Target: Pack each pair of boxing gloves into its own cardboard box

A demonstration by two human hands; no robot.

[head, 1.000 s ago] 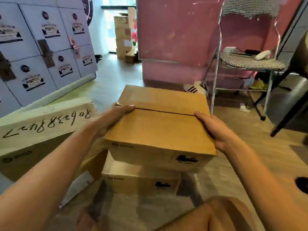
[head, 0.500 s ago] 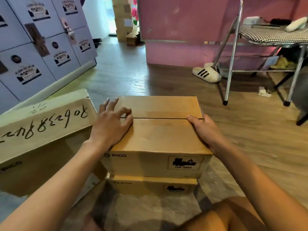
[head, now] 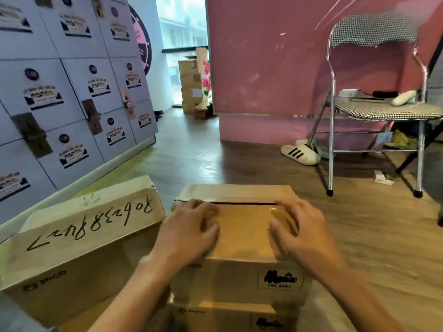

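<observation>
A closed cardboard box (head: 242, 238) sits stacked on a second, similar box (head: 230, 315) in front of me. Its two top flaps meet at a dark seam near the far edge. My left hand (head: 189, 228) lies flat on the left part of the lid, fingers spread and slightly curled. My right hand (head: 297, 231) lies palm down on the right part of the lid. Neither hand holds anything. No boxing gloves are visible; the boxes' contents are hidden.
A larger cardboard box (head: 79, 238) with black handwriting lies to the left, touching the stack. Lockers (head: 67, 97) line the left wall. A folding chair (head: 374, 109) and a white slipper (head: 299, 153) stand at the right by the pink wall. More boxes (head: 191, 85) are stacked far back.
Both hands have moved from the box's sides onto the top of its lid, toward the middle. The box, held raised a second ago, now rests on the lower box.
</observation>
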